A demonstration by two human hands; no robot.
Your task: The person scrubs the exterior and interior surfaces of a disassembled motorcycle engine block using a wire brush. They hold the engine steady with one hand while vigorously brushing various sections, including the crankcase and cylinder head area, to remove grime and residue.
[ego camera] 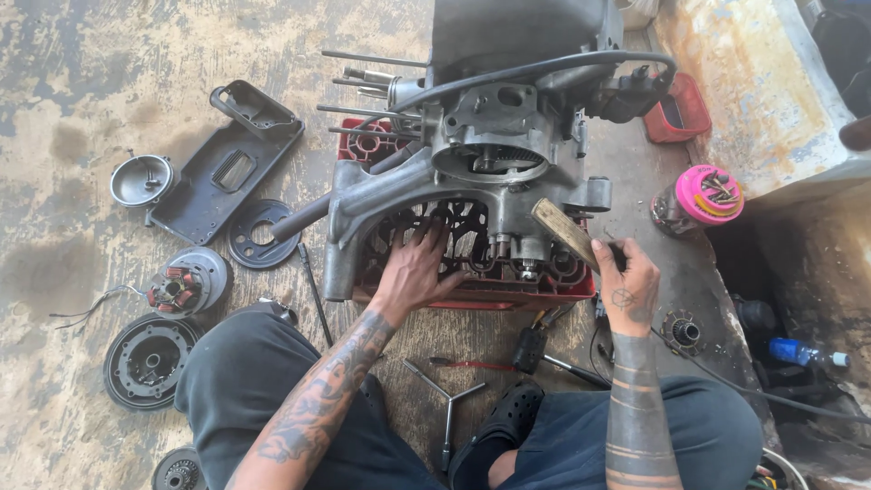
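Note:
A grey metal engine case (481,154) rests on a red plastic crate (508,295) on the floor. My left hand (419,268) lies spread on the crate's black inner grid, just under the case's lower edge, holding nothing. My right hand (626,286) grips the end of a wooden handle (562,231) that slants up to the case's lower right side. Long studs (363,113) stick out of the case to the left.
Left on the stained floor lie a black cover (227,163), a round plate (259,234), a stator (181,283), a drum (145,358) and a small bowl part (141,180). A Y-shaped wrench (446,395) and screwdrivers lie between my knees. Right: a pink-lidded jar (703,198).

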